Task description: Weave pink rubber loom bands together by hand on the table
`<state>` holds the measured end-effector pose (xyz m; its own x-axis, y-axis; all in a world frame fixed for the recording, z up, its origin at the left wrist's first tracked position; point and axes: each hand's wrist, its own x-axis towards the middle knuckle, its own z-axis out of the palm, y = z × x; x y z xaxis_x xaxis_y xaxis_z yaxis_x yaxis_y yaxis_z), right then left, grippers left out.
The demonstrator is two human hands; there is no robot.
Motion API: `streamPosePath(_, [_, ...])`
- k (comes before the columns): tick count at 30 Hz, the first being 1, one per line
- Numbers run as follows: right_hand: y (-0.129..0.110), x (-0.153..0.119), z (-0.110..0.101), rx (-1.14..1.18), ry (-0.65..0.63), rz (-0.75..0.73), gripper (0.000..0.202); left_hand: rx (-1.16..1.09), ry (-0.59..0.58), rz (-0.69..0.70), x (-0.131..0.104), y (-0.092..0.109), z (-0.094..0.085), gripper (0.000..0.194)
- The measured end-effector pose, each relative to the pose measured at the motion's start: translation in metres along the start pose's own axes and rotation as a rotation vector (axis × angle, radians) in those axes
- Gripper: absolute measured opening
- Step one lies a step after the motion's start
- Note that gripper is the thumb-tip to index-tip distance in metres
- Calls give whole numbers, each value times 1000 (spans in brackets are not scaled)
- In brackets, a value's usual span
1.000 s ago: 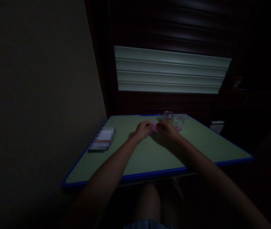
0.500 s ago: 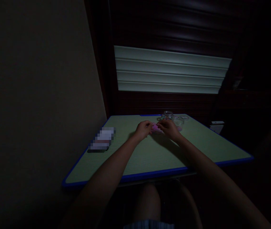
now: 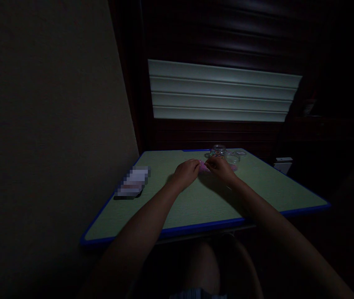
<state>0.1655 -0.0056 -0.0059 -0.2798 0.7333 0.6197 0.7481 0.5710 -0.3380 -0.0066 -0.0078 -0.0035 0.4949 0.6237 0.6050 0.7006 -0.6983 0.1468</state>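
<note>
Near the back middle of a pale green table, my left hand [image 3: 188, 172] has its fingers closed on a small pink item [image 3: 202, 166], whose exact form is too dark to tell. Just right of it my right hand [image 3: 219, 167] is in a pinch at the item's right side; what its fingertips hold is too small to make out. Behind my right hand stands a clear jar [image 3: 219, 148] with colourful small things in it. A second clear container [image 3: 233, 159], with something pink in it, is partly hidden by that hand.
The green table [image 3: 195, 207] has a blue edge. A blurred flat object [image 3: 133, 181] lies at its left side. A round clear lid [image 3: 240, 153] lies at the back right. A wall rises on the left, with slatted panels behind.
My left hand has turned, its fingers now closer together over the pink item, which shows less. My right hand has barely moved. The knee under the table has shifted right.
</note>
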Motion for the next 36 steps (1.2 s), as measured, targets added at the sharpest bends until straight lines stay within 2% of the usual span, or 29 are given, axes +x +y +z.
streamPosePath(4, [-1,-2,-4,-113,-94,-12,19,237,-88,84,-3,2,-2,24])
streamPosePath(11, [-7,-5,-11,-288,-142,-12,23,302,-106,169,-3,2,-2,22])
streamPosePath(16, [-5,-6,-23,-536,-55,15,27,349,-114,170,-4,0,-4,21])
streamPosePath(23, [20,-10,-41,-778,115,297,29,395,-115,179,-6,-2,-3,23])
streamPosePath(28, [35,-15,-44,-846,166,389,29,399,-98,194,-8,-4,-2,24])
streamPosePath(36, [36,-16,-46,-823,147,421,31,408,-131,179,-7,-1,-4,25])
